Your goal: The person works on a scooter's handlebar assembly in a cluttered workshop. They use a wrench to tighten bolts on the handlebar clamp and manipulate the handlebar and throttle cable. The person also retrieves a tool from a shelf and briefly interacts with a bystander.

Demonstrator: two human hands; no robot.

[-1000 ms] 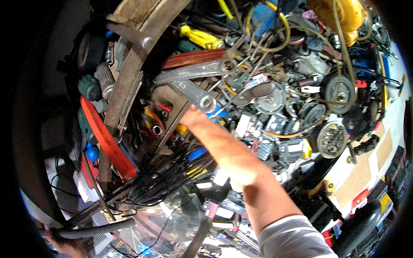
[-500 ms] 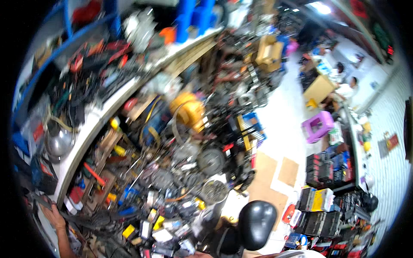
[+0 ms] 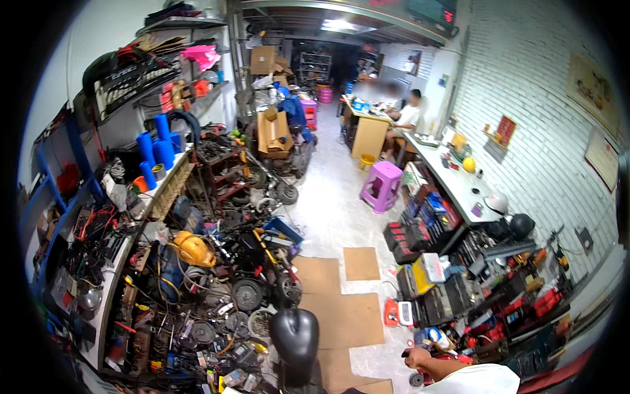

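Observation:
My right hand (image 3: 417, 358) reaches in from the lower right below a white sleeve (image 3: 482, 381). Its fingers are curled, and a small dark patch shows at their tips. What they hold, if anything, I cannot make out. Just below that hand is a small dark wheel (image 3: 416, 379). A red container (image 3: 391, 312) and a white-framed device (image 3: 405, 314) sit on the floor beyond it. A black padded seat (image 3: 294, 338) stands at the lower middle, apart from the hand. My left hand is out of view.
Cardboard sheets (image 3: 348, 318) lie along the aisle. Motor parts, wheels (image 3: 247, 295) and small boxes crowd the left floor beside a long bench (image 3: 105, 315). Batteries (image 3: 443, 303) line the right side under a white counter (image 3: 453, 180). A purple stool (image 3: 382, 187) and seated people (image 3: 408, 115) are farther back.
The view has swung right and levelled, showing more of the aisle and right wall. My left hand, earlier at the bench's near end, has left the picture; my right hand has come in.

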